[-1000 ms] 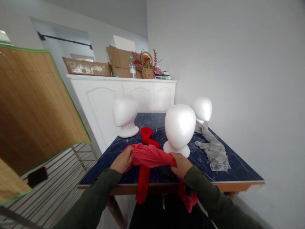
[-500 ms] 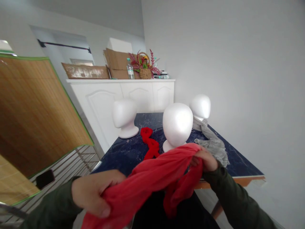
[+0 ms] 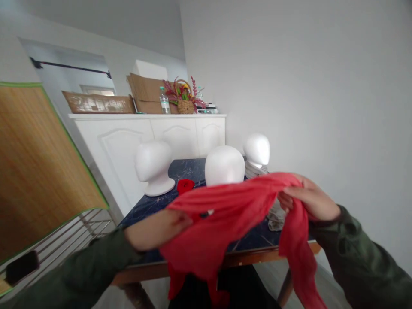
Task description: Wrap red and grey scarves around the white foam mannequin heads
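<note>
Between my two hands stretches a coral-red scarf [image 3: 231, 210], its loose folds hanging below the table edge. My right hand [image 3: 309, 199] is closed on the gathered upper part, and one end drops down from it. Slightly blurred, my left hand [image 3: 164, 227] grips the scarf on the other side, fingers partly hidden in the cloth. Right behind the fabric stands a white mannequin head [image 3: 224, 165], its lower part covered from view. A brighter red scarf [image 3: 186, 185] lies on the table, mostly hidden by the held cloth.
A second white head [image 3: 153, 165] stands at the table's left, a third [image 3: 257, 149] at the back right with a grey scarf [image 3: 276, 214] at its base. The dark blue tabletop [image 3: 188, 167] meets a white cabinet [image 3: 120, 141]. A metal rack [image 3: 93, 225] with a phone-like object [image 3: 22, 267] is left.
Both hands have risen with the scarf, and the right has moved outward. The cloth is spread wider and now hides the middle head's base. My view has shifted slightly right and up.
</note>
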`<state>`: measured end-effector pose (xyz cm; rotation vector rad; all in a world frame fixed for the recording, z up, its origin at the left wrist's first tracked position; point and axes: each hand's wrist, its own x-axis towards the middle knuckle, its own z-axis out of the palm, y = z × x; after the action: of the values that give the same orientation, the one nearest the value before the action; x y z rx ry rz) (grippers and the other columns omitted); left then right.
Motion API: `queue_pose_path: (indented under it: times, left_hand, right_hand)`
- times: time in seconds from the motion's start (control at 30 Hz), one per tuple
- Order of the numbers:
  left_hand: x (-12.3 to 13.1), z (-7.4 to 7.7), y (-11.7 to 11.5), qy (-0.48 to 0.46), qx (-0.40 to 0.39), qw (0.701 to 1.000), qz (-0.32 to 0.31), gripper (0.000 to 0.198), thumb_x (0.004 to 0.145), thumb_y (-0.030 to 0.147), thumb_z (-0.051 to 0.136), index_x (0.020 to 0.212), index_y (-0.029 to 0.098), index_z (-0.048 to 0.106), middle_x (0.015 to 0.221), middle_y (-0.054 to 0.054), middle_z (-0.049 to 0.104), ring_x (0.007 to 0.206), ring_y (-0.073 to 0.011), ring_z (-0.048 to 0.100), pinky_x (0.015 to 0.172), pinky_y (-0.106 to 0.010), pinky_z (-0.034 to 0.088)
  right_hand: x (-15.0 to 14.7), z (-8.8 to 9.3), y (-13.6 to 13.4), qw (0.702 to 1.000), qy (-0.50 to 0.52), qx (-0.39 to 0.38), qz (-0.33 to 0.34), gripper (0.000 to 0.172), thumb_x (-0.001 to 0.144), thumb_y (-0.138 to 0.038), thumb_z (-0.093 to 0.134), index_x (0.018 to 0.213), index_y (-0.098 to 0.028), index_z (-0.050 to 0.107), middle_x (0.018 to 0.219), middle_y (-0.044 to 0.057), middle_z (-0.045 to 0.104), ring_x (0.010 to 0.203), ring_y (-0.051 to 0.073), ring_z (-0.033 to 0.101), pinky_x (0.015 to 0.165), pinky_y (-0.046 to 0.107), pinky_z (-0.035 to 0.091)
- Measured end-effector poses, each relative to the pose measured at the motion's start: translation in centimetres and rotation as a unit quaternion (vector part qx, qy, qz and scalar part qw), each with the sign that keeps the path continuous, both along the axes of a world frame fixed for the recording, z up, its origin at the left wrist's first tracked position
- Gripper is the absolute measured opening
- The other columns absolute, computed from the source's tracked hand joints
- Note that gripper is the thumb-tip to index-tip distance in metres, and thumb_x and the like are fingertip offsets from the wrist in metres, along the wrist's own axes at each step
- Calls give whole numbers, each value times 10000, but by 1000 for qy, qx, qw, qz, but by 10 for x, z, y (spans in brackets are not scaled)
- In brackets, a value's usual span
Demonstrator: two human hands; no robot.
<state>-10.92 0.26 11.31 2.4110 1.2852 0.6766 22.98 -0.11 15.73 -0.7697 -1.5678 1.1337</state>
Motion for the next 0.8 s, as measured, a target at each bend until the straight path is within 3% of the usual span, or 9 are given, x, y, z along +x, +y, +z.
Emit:
queue_pose_path:
  times: [0.1,0.17,0.23,0.3,0.37,0.43,0.5,0.6,0.8]
  left_hand:
    - [0,65,57,-65,103,988,99,381,839,473,428,887,171,654,910,-32,676,878,-211,609,855,-347,465]
    - [2,78,84,-180,191,952,157,457,871,471,354,995,105,599,954,-61,653,853,-187,597,809,-339,480]
    - [5,61,99,-249,243,915,203,512,916,415,176,1111,76,507,1065,-86,605,919,-166,576,818,-333,477]
    - [10,18,105,-254,253,896,263,514,914,361,83,1184,88,425,1162,-104,548,1037,-174,539,864,-351,462]
    - [15,-36,108,-210,221,916,261,453,872,406,265,1145,112,475,1149,-127,567,1086,-218,527,925,-412,426]
    - [19,-87,114,-106,149,962,203,450,747,462,500,1076,163,570,1214,-132,559,1164,-285,481,986,-466,364]
    - [20,-122,124,52,52,976,205,541,693,472,573,1134,159,573,1313,-173,476,1237,-374,386,991,-554,303]
    - [10,-139,149,176,-8,960,216,589,764,429,498,1249,94,495,1373,-229,380,1281,-404,304,1005,-583,239]
    - [-36,-115,186,105,35,982,150,474,867,307,280,1210,89,523,1215,-163,560,1218,-239,437,1048,-366,292]
  right_hand:
    - [-25,48,61,990,69,97,-77,207,736,-304,590,625,-176,472,446,-79,439,370,45,430,393,172,368]
    - [-37,74,102,980,105,114,-128,140,781,-252,520,698,-152,466,469,-102,416,348,17,404,398,146,347]
    - [-44,93,132,971,141,111,-155,135,818,-233,445,723,-137,450,475,-114,380,333,-5,368,402,124,316]
    - [-43,104,144,966,171,104,-165,141,821,-240,436,716,-146,447,461,-113,375,326,-3,350,386,118,294]
    - [-36,108,142,963,183,103,-166,130,798,-248,469,698,-165,460,448,-97,411,328,18,351,357,135,284]
    - [-29,109,133,964,176,114,-162,109,771,-243,498,685,-178,481,459,-74,457,332,36,347,335,163,270]
    - [-22,108,125,967,158,129,-156,86,752,-237,526,686,-187,501,479,-58,482,334,46,336,328,186,256]
    - [-18,107,118,971,130,135,-145,81,738,-245,562,683,-206,518,496,-45,493,349,63,339,335,215,268]
    - [-21,106,109,978,110,134,-114,133,741,-260,570,641,-206,502,511,-32,503,363,71,333,349,231,270]
